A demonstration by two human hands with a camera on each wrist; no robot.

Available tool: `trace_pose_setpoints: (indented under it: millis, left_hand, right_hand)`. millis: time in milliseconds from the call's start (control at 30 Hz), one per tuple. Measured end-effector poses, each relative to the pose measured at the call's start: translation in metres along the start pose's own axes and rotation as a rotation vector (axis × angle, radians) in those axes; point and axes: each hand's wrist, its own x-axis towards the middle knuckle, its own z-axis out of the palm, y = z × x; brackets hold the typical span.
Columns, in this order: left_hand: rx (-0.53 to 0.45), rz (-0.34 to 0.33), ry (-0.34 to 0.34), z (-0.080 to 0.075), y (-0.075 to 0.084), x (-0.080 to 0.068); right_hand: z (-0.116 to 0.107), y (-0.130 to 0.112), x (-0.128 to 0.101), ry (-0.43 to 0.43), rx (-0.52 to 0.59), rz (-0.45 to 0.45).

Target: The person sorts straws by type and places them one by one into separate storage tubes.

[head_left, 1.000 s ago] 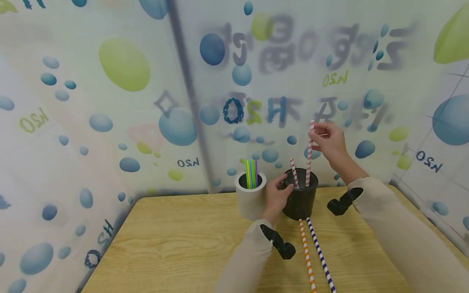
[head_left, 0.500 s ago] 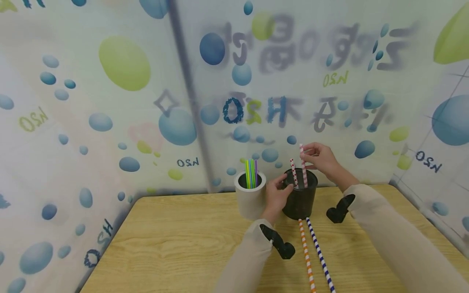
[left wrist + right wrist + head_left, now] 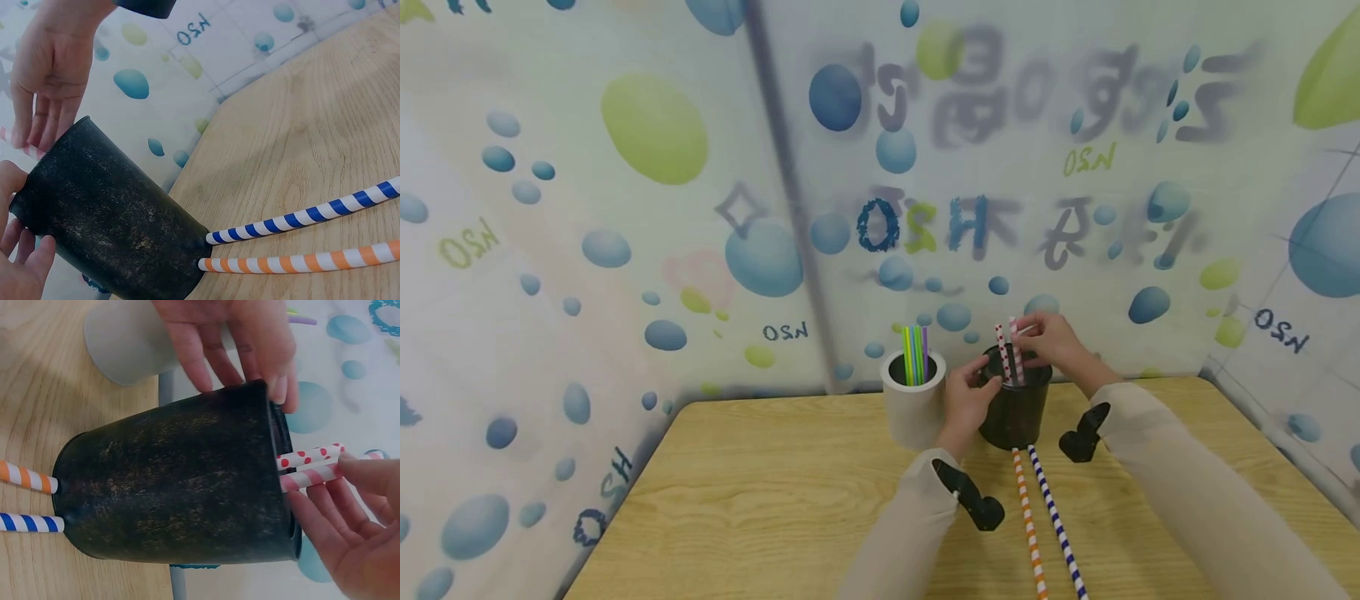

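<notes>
A black cup (image 3: 1017, 417) stands upright at the back of the table. My left hand (image 3: 967, 403) grips it at the rim from the left, fingers and thumb spread round the edge. Between thumb and fingers, my right hand (image 3: 1052, 340) pinches a pink-and-white striped paper straw (image 3: 305, 479), whose lower end is inside the cup. Beside it, a white straw with red dots (image 3: 310, 456) leans in the same cup. In the right wrist view these two straws lie close together. Their bottom ends are hidden by the cup wall.
To the left stands a light grey cup (image 3: 913, 421) holding several thin coloured straws (image 3: 914, 357). An orange-and-white striped straw (image 3: 1029, 521) and a blue-and-white one (image 3: 1057, 521) lie on the wooden table (image 3: 760, 492), their far ends at the black cup's base. A printed curtain (image 3: 647, 350) hangs behind.
My right hand has come down and to the left, lowering the pink-striped straw into the black cup towards the dotted one. The left hand has stayed on the rim.
</notes>
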Motion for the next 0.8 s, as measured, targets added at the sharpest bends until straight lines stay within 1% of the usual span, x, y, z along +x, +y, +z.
trace_pose_setpoints:
  millis: [100,233,467,600,800]
  left_hand:
    - [0.004,0.003,0.002,-0.001,-0.002,-0.001]
    - [-0.001,-0.008,-0.007,-0.001,-0.004,-0.001]
    - [0.004,0.002,-0.003,-0.001,-0.004,0.001]
    - [0.009,-0.015,-0.007,-0.001,-0.003,0.001]
    - [0.003,-0.01,-0.013,0.0,-0.002,0.001]
  right_hand:
    - [0.004,0.005,0.001,-0.014,-0.028,0.023]
    - [0.008,0.008,0.002,-0.024,-0.037,0.054]
    - [0.012,0.001,0.003,0.012,-0.053,0.091]
    - [0.013,-0.001,0.004,0.026,-0.06,0.107]
    - [0.012,0.001,0.008,0.027,-0.064,0.118]
